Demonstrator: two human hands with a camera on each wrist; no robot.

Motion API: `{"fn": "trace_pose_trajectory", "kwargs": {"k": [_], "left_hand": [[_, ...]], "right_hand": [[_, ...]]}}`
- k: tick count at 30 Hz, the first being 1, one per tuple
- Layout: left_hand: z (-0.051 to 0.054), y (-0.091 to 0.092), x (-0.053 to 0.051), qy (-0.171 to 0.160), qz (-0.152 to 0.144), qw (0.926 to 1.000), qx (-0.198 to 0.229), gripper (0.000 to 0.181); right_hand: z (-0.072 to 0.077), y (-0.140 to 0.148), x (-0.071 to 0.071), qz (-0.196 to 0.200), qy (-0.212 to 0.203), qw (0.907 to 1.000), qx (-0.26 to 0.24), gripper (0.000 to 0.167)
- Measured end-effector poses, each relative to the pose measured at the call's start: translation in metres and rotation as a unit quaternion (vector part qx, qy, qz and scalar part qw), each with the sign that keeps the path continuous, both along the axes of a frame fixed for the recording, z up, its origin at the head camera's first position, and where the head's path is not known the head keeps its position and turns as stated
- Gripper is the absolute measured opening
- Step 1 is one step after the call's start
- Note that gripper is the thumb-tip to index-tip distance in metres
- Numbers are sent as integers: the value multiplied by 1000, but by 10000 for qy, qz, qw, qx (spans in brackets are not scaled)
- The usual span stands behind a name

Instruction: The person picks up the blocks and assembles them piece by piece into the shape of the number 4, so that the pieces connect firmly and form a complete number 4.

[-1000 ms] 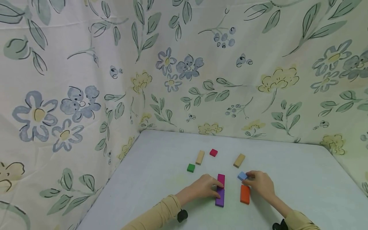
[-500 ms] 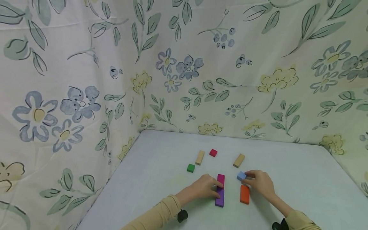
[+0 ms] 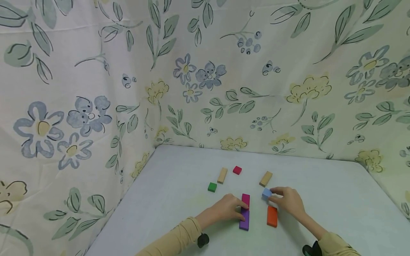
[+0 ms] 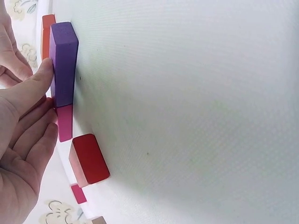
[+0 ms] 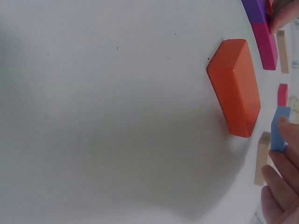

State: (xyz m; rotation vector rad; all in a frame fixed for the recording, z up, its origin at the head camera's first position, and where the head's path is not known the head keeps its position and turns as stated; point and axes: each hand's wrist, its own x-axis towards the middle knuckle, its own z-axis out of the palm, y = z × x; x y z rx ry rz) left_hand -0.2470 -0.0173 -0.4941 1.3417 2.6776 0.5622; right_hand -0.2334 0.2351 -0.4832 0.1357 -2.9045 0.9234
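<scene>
Tabletop (image 3: 179, 167), white and flat, carries on its left a small green block (image 3: 212, 187), then a pale wooden bar (image 3: 222, 175) angled away and slightly right, then a small red block (image 3: 237, 170). Next I see the left hand (image 3: 225, 208), thumb touching a long purple block (image 3: 244, 221) and fingertips at the long magenta block (image 3: 245, 200) beyond; whether they grip, I cannot tell. Those two meet end to end, their shared long axis running away from the person. Past them, another pale wooden bar (image 3: 266, 179) slants away to the right. Just nearer than that bar, the right hand (image 3: 289, 202) pinches a light-blue block (image 3: 266, 194) at the block's right; on my right wrist feed its long edge runs roughly parallel to the bar's. Nearest on this side, an orange block (image 3: 272, 217) points almost straight away. Against the earlier head frames, the light-blue block and right hand have shifted slightly left and farther away; the left hand looks unmoved.
</scene>
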Motion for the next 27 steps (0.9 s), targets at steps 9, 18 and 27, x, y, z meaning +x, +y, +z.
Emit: {"fn": "trace_pose_trajectory", "kwargs": {"k": [9,18,27], "left_hand": [[2,0,1,-23,-12,10000,17,37],[4,0,2,-38,17,10000,31,37],[5,0,2,-74,27,10000,-14,37]], "right_hand": [[2,-2,-3,130,218,9996,-96,30],[5,-5,-8,260,438,9986,-101,29],[11,-11,-13,372,558,9976,-174,30]]}}
